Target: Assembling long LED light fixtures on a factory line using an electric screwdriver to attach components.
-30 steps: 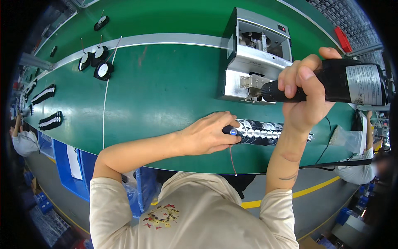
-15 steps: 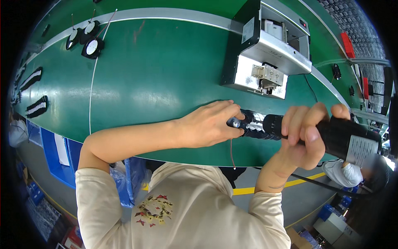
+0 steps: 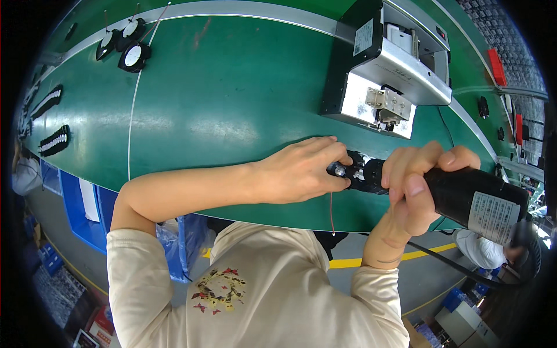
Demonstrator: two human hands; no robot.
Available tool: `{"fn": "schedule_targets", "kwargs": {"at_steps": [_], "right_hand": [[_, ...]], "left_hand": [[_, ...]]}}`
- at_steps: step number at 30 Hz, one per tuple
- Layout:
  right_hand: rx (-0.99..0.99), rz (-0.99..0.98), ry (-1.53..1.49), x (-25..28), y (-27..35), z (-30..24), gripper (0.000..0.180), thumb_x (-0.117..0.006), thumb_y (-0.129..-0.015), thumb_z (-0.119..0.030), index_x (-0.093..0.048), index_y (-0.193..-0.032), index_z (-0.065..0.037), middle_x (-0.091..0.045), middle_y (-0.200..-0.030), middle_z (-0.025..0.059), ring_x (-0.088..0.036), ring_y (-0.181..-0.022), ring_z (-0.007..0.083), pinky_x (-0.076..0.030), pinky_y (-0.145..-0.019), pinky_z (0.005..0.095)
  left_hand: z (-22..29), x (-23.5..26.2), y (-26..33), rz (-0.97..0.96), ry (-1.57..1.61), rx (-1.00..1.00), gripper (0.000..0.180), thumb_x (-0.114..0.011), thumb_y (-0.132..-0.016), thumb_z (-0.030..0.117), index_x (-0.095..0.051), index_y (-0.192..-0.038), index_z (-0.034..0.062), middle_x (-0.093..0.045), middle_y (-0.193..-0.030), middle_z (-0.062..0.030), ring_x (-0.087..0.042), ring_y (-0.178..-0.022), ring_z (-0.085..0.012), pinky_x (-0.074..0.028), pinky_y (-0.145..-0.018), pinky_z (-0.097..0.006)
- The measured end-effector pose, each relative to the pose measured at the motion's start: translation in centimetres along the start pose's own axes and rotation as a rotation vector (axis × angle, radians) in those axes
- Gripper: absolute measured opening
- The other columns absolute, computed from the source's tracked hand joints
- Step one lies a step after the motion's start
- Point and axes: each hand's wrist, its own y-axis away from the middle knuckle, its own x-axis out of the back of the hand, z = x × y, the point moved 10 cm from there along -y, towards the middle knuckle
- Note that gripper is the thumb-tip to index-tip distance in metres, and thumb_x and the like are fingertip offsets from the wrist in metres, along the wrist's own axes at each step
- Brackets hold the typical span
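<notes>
My left hand (image 3: 304, 172) lies on the green bench, its thumb and fingers closed around a black part (image 3: 340, 171) with a bright metal spot. A thin red wire (image 3: 332, 214) hangs from it toward the bench's near edge. In my right hand (image 3: 415, 182) is a black corded electric screwdriver (image 3: 464, 194), held lengthwise with fingers wrapped round its body. Its ringed front end (image 3: 374, 173) points left and meets the dark, shiny area beside the part. The tip and the exact contact are hidden there.
A silver and black machine resembling a screw feeder (image 3: 400, 72) stands beyond my hands. Several black round parts with white discs (image 3: 133, 56) lie far left, and black strips (image 3: 54, 141) nearer. The tool's thick cord (image 3: 464, 272) loops at right. Blue bins (image 3: 75, 209) stand below left.
My right hand and the screwdriver have moved left, closer to my left hand and the black part. The whole view has shifted slightly; my left hand keeps its grip.
</notes>
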Motion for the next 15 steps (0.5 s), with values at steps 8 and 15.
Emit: {"fn": "schedule_targets", "kwargs": {"at_steps": [8, 15], "right_hand": [[-0.078, -0.036, -0.08, -0.4, 0.8, 0.5, 0.035, -0.064, -0.078, 0.008, -0.041, -0.101, -0.005, -0.052, -0.069, 0.0078, -0.054, -0.058, 0.0183, -0.051, -0.057, 0.0347], [0.086, 0.025, -0.168, 0.7, -3.0, -2.1, 0.051, -0.055, -0.082, -0.005, -0.04, -0.131, -0.011, -0.042, -0.066, 0.0006, -0.039, -0.046, 0.0098, -0.039, -0.048, 0.0282]], "left_hand": [[0.1, 0.1, 0.2, 0.0, -0.02, -0.018, 0.023, -0.068, -0.076, 0.015, -0.072, -0.099, 0.0115, -0.055, -0.113, -0.0124, -0.055, -0.109, -0.0361, -0.047, -0.1, -0.044], [0.4, -0.2, 0.4, -0.035, -0.052, -0.036, 0.024, -0.072, -0.078, 0.014, -0.07, -0.102, 0.0138, -0.055, -0.113, -0.0116, -0.058, -0.112, -0.0337, -0.046, -0.104, -0.046]]}}
